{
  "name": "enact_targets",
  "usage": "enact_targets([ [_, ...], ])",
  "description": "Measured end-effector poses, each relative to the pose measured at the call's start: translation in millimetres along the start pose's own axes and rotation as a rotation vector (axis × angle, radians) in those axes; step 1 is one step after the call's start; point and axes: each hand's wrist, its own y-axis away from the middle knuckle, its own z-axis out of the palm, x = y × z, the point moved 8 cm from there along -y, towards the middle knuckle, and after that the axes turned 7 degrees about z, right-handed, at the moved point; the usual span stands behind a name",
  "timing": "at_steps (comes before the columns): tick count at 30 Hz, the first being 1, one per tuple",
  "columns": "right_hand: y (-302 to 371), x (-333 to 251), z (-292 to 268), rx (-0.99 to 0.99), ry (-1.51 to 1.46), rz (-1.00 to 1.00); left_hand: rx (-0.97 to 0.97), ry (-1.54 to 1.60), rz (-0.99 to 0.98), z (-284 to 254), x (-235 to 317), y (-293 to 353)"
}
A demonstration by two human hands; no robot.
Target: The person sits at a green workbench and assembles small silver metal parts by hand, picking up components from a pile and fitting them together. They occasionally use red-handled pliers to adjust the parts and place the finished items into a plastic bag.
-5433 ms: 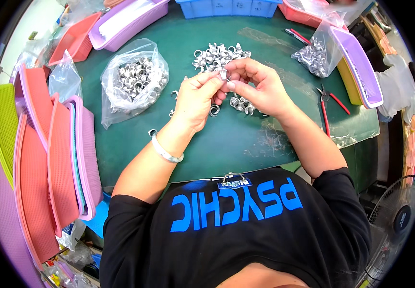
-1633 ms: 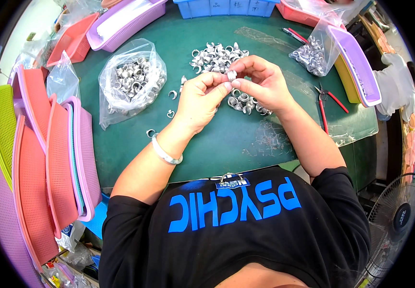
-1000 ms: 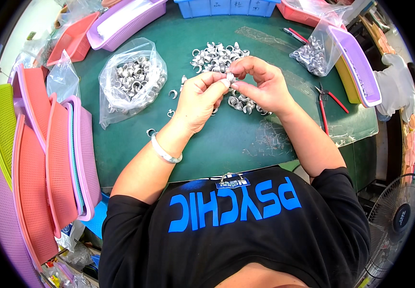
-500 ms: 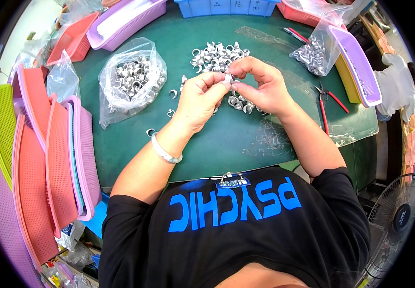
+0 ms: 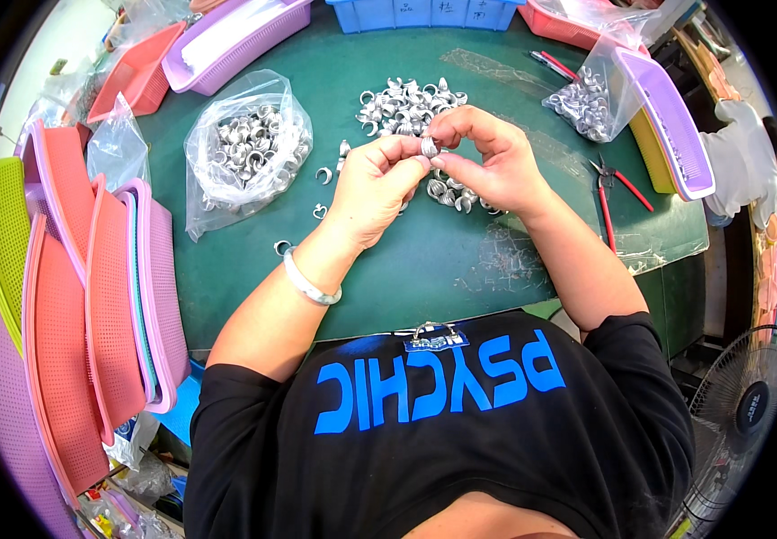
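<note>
Both hands meet above the green table [image 5: 424,269], pinching one small silver metal ring [image 5: 428,146] between them. The left hand [image 5: 372,187] grips it with thumb and fingertips from the left; the right hand [image 5: 487,162] closes on it from the right, fingers curled over. Just beyond and under the hands lies a loose pile of silver rings [image 5: 406,101], with a few strays [image 5: 321,175] scattered to the left. Further left sits a clear plastic bag [image 5: 246,148], open and full of the same rings. A second clear bag of rings [image 5: 586,99] leans against a purple basket [image 5: 667,121] at the right, near red-handled pliers [image 5: 608,193]. Stacked pink, purple and green mesh trays [image 5: 92,296] stand on edge at the left. A blue bin [image 5: 433,13] with small white labels sits at the far edge
</note>
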Motion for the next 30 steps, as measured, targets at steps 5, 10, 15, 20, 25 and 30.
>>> enact_targets([
  [5, -0.2, -0.2, 0.2, -0.003, -0.012, 0.015, -0.006, 0.011, -0.005, 0.1, -1.2, -0.2],
  [10, 0.2, 0.6, 0.3, -0.002, -0.023, 0.025, -0.01, 0.01, 0.003, 0.3, -0.8, -0.2],
  [15, 0.2, 2.7, 0.7, -0.03, -0.017, 0.065, -0.011, -0.004, 0.002, 0.1, -1.1, -0.3],
  [20, 1.6, 4.4, 1.9, -0.075, -0.034, 0.115, 0.003, -0.006, 0.002, 1.1, 1.2, -0.3],
  [25, 2.7, 8.5, 2.0, -0.084, -0.059, 0.134, 0.026, 0.026, 0.029, 2.0, 2.5, -0.8],
  [30, 2.6, 9.3, 2.2, -0.093, -0.074, 0.135, 0.027, 0.017, 0.054, 2.5, 4.3, -0.8],
])
